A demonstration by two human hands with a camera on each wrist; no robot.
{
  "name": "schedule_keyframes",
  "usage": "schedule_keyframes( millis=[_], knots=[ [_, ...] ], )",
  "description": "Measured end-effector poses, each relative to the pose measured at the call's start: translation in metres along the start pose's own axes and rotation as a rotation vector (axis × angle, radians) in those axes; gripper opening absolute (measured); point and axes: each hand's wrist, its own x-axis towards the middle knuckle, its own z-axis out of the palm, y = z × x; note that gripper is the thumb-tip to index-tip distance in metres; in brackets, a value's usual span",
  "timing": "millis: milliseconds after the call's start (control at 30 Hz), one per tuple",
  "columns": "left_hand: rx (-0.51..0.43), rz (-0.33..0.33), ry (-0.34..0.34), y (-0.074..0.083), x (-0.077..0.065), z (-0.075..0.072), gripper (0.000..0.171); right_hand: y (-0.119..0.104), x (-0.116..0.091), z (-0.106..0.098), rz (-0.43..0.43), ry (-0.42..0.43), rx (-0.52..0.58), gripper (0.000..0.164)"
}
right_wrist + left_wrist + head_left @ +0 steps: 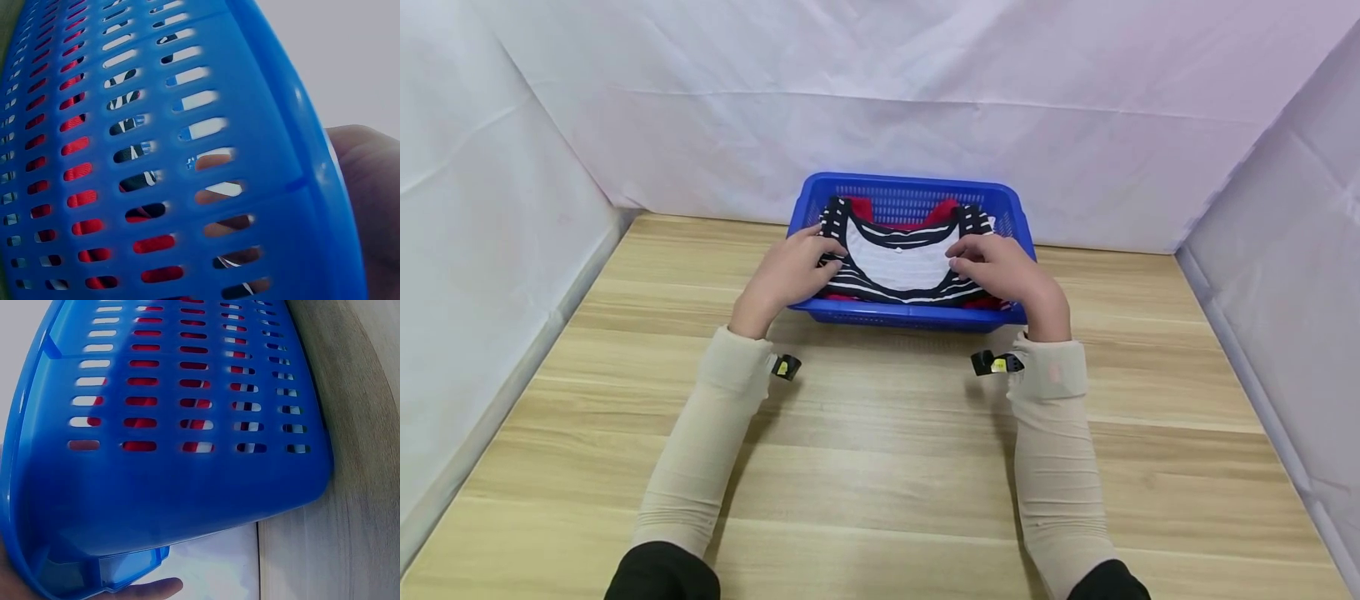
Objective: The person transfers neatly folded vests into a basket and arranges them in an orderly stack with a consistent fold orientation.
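Note:
A black-and-white striped garment (898, 293) with a wide scoop neck and white inside lies in a blue plastic basket (910, 317). My left hand (793, 268) reaches over the basket's left end, its thumb and forefinger apart on the garment's left shoulder. In the left wrist view, one straight finger (153, 589) shows outside below the basket's rim. My right hand (1003, 271) comes over the front right corner, with bent fingers and thumb tips at the neckline's right edge. Through the slots in the right wrist view, part of that hand shows inside.
Red cloth (942, 212) lies beneath the striped garment and shows at the back and front. The basket stands on a wood-grain table (880, 467), close to a white sheet (895, 133) hung behind. More white sheeting (497, 250) flanks both sides.

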Motion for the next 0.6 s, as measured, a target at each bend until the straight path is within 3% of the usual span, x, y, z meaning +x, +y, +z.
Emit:
schedule_keyframes(
  millis=[300,500,600],
  knots=[
    [-0.006,0.002,-0.001,0.0031,0.0027,-0.001,0.03,0.0031,0.0008,-0.0012,-0.005,0.002,0.002,0.034],
    [-0.056,0.027,0.064,0.0014,0.0018,0.0008,0.028,0.0029,-0.0005,-0.0007,-0.01,0.048,0.014,0.032],
    [-0.117,0.034,0.13,-0.001,-0.0018,0.0025,0.028,0.0021,-0.0028,-0.0017,-0.013,0.102,0.035,0.03]
  ],
)
